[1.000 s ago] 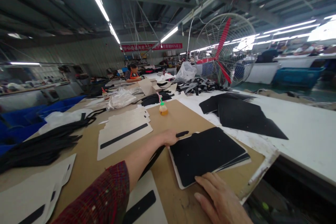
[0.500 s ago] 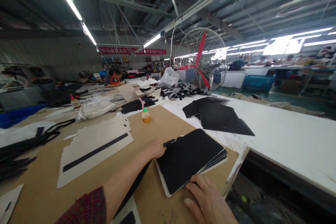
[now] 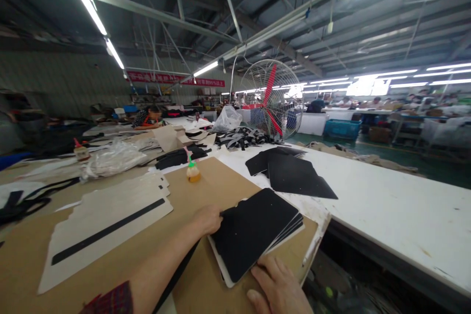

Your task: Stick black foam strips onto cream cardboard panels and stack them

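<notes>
A stack of black-faced flat panels [image 3: 253, 231] lies on the brown cardboard sheet [image 3: 221, 186] in front of me. My left hand [image 3: 206, 220] grips the stack's far left edge, fingers curled around it. My right hand [image 3: 276, 288] rests flat against the stack's near corner, fingers stretched out. A black strap [image 3: 175, 274] runs under my left forearm.
Beige panels with a black stripe [image 3: 106, 223] lie to the left. A small glue bottle [image 3: 192, 170] stands beyond. Black sheets [image 3: 292, 174] rest on the white table [image 3: 386, 206]. A large fan [image 3: 272, 98] and a seated person [image 3: 149, 117] are farther back.
My left hand has pulled in from the black strap's end to the stack's left edge. The right hand stays at the near corner. The view has tilted upward and swung right.
</notes>
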Motion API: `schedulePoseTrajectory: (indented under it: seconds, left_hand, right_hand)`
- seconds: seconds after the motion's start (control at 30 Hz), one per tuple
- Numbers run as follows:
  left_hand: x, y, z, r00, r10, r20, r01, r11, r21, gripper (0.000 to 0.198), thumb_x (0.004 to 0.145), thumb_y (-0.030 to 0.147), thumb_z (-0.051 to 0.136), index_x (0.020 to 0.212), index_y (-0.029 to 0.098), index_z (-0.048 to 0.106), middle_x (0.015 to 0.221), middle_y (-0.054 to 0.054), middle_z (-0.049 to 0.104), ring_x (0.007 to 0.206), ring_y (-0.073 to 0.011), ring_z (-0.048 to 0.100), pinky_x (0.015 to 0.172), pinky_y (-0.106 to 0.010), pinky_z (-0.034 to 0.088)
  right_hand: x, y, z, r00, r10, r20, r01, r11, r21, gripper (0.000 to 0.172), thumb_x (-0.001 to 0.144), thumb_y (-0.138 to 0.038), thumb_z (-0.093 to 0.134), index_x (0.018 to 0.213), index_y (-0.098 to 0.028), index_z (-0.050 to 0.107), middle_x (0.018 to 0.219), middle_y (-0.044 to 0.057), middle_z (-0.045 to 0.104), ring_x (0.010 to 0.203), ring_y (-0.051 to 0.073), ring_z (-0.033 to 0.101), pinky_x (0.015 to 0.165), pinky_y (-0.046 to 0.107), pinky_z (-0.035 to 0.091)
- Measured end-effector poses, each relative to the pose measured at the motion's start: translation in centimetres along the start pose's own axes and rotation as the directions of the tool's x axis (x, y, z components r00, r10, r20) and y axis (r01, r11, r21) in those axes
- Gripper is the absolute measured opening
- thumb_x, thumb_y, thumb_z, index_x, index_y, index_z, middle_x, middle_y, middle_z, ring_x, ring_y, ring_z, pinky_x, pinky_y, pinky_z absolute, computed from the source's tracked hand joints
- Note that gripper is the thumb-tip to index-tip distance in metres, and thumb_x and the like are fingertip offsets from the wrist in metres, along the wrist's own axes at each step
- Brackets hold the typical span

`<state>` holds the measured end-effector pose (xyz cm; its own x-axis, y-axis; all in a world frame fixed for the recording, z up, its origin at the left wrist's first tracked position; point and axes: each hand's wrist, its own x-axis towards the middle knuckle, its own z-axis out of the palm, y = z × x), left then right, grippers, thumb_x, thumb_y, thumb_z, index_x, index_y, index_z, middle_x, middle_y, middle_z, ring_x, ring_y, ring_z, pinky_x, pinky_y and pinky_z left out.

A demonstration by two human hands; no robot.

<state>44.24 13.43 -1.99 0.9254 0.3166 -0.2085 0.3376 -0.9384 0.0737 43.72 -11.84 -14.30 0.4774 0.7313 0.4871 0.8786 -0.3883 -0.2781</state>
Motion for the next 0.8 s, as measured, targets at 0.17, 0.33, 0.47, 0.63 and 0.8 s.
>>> schedulePoseTrajectory:
  seconds: [0.17,0.33,0.47,0.63,0.8]
  left_hand:
    - [-2.4,0.6,-3.0,0.996,-0.075,-0.047,0.079,0.994,0.077,0.023,0.093,0.032,0.056,0.1,0.013,0.067,0.104,-0.012,0.07,0.098,-0.0234,0.067,0.087,-0.041,0.052]
    - [-9.0,1.2,-8.8,0.989,-0.047,-0.143,0.058,0.996,0.074,0.029,0.09,0.033,0.047,0.093,0.012,0.067,0.096,-0.02,0.072,0.093,-0.0315,0.069,0.077,-0.038,0.051]
    - [-17.2,0.5,-10.0,0.995,-0.044,0.088,0.069,0.952,-0.297,0.024,0.085,0.039,0.049,0.082,0.018,0.06,0.063,-0.003,0.069,0.053,-0.0177,0.066,0.051,-0.023,0.043]
    - [-26.0,-1.1,-5.4,0.979,0.031,0.199,0.165,0.44,-0.882,0.026,0.072,0.041,0.064,0.073,0.016,0.058,0.059,0.0,0.063,0.042,-0.0073,0.053,0.037,-0.017,0.021]
    - [-30.5,-3.4,-0.1,0.982,-0.134,0.136,0.135,-0.014,-0.991,0.035,0.062,0.041,0.077,0.075,0.014,0.059,0.059,0.0,0.061,0.041,-0.0054,0.048,0.036,-0.015,0.025]
  right_hand:
    - [0.2,-0.2,0.2,1.0,0.002,-0.009,-0.002,0.999,0.049,0.029,0.085,-0.03,0.063,0.114,-0.026,0.064,0.115,0.007,0.067,0.099,0.025,0.065,0.085,0.041,0.056]
    - [-0.3,0.3,0.0,0.993,0.073,-0.088,-0.055,0.98,0.191,0.032,0.091,-0.032,0.057,0.122,-0.027,0.06,0.119,0.008,0.067,0.107,0.023,0.065,0.093,0.038,0.055]
    - [-0.8,-1.5,-1.3,0.966,0.212,-0.148,-0.14,0.911,0.389,0.034,0.094,-0.036,0.05,0.125,-0.025,0.059,0.124,0.011,0.066,0.113,0.024,0.063,0.095,0.036,0.055]
    - [-0.1,-8.5,-4.9,0.995,0.09,0.039,-0.091,0.71,0.698,0.037,0.095,-0.041,0.049,0.128,-0.027,0.057,0.124,0.01,0.065,0.108,0.021,0.065,0.089,0.03,0.057]
    - [1.6,-15.8,-5.4,0.996,0.029,0.081,-0.085,0.495,0.865,0.041,0.092,-0.048,0.054,0.128,-0.03,0.059,0.125,0.008,0.064,0.106,0.022,0.065,0.085,0.031,0.058]
